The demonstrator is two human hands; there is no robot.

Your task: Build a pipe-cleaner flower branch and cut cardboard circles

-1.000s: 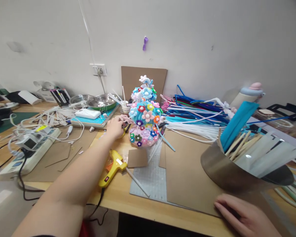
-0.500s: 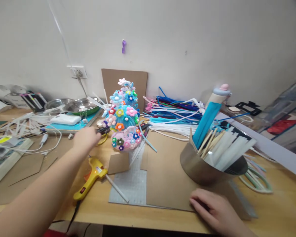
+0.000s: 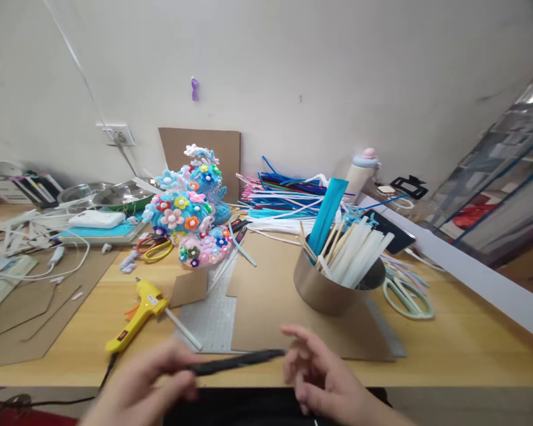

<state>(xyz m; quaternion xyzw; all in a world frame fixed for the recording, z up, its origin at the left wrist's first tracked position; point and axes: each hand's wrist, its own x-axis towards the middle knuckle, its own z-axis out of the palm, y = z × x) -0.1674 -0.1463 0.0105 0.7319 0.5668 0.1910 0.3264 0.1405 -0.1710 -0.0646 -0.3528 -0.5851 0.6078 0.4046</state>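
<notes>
slim black tool (image 3: 237, 362), blurred, is gripped at one end between the bent fingers and thumb of the left hand (image 3: 155, 378), held above the front edge of the table (image 3: 293, 374). its other end points at the right hand (image 3: 320, 376), whose fingers are loose, parted and a little curled; whether they touch the tip, i cannot tell. just beyond lie a grey cutting mat (image 3: 215, 322) and a cardboard sheet (image 3: 262, 296) partly over it. to the left rests a yellow glue gun (image 3: 135, 319), a white stick (image 3: 184, 329) reaching out from it. on the right stands a metal pot (image 3: 320, 290) full of sticks, pale green scissors beside it. farther back sits a flower-covered fuzzy piece (image 3: 182, 213), left of a heap of coloured pipe cleaners (image 3: 284, 198); behind it a brown board (image 3: 226, 157) leans on the wall.
</notes>
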